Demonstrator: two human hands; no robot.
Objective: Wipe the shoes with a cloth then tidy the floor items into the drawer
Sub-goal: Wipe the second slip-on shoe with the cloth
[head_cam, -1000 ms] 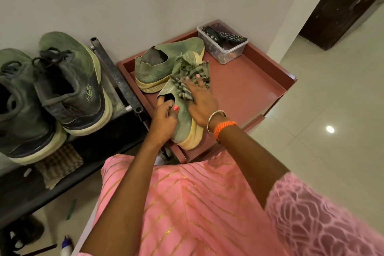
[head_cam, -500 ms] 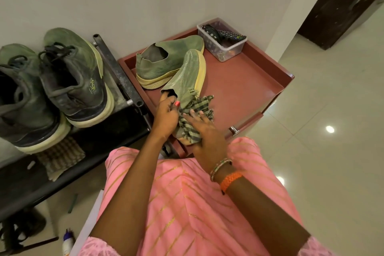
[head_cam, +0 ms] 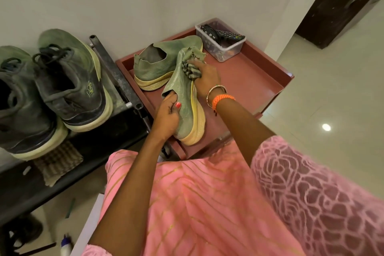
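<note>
Sitting on the red tray [head_cam: 268, 81], a clear tub [head_cam: 225, 49] holds remotes [head_cam: 228, 35].

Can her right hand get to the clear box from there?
Probably yes. The right hand with the cloth is already up near the shoe's toe, and only bare tray lies between it and the box.

Green slip-on shoe [head_cam: 185, 97] w/ fine knit upper, matt, dusty; sole pale yellow foam, rough-ish. Its pair [head_cam: 166, 62] same knit fabric. Checked cloth [head_cam: 192, 69] is woven cotton-like, frayed at edge. Tray [head_cam: 255, 72] smooth reddish-brown, slight sheen. Container [head_cam: 223, 47] clear plastic. Lace-up sneakers [head_cam: 68, 81] matt, scuffed, on dark metal rack [head_cam: 116, 75]. Floor tiles [head_cam: 332, 89] glossy, reflecting light. Dress [head_cam: 187, 203] pink fabric, gold-thread stripes.
</note>
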